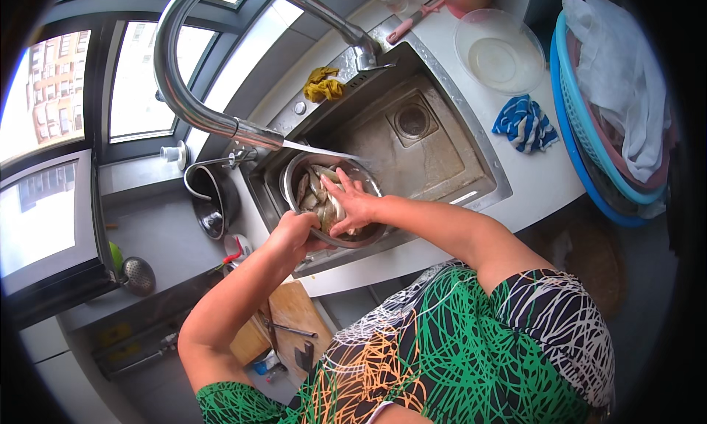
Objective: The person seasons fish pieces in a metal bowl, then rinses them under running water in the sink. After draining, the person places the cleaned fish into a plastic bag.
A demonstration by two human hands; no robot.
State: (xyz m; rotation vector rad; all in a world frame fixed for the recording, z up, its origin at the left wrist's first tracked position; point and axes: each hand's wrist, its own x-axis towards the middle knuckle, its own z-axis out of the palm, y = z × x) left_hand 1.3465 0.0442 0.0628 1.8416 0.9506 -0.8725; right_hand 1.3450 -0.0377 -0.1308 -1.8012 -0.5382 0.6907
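My left hand (299,232) grips the near left rim of a round metal bowl (370,237), its thumb over the edge. Several small fish (316,195) lie in the bowl. My right hand (351,203) rests on the fish with its fingers spread; whether it holds one cannot be told. The bowl is over the left part of a steel sink (436,164). From the curved chrome faucet (259,134) a stream of water runs past the bowl's far edge into the sink.
A yellow cloth (322,85) lies on the sink's back ledge. On the right counter are a blue striped cloth (526,124), a clear plastic lid (500,52) and a pink-handled peeler (411,24). Stacked basins (562,65) stand farther right. A black pot (214,200) sits left of the sink.
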